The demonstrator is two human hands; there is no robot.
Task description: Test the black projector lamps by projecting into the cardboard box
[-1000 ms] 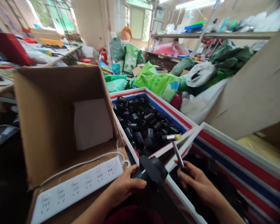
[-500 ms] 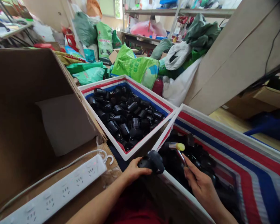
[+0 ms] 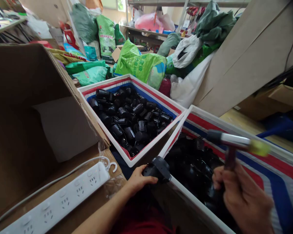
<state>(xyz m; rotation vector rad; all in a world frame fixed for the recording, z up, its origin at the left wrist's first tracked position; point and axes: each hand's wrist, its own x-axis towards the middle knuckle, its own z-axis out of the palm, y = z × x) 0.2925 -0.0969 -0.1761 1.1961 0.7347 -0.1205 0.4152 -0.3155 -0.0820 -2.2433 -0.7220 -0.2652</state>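
My left hand (image 3: pixel 138 178) grips a black plastic part (image 3: pixel 158 169) with a rounded body, close to the rim of the right-hand box (image 3: pixel 185 191). In my right hand (image 3: pixel 244 191) is a mallet (image 3: pixel 236 140) with a metal head, one black end and one yellow end; it is raised over that box and slightly blurred. Many dark parts (image 3: pixel 195 165) lie inside the box, on a red, white and blue striped lining. A second lined box (image 3: pixel 132 162) beyond my left hand holds several black cylindrical parts (image 3: pixel 136 120).
A white power strip (image 3: pixel 61 201) lies on cardboard at the lower left, beside a large open carton (image 3: pixel 17 113). Green bags (image 3: pixel 139 63) and a white sack (image 3: pixel 190 81) are heaped behind the boxes. A slanted beige panel (image 3: pixel 246 52) stands at right.
My right hand has lifted the mallet up and to the right, away from the black part. My left hand keeps the part in nearly the same place. The view has shifted slightly.
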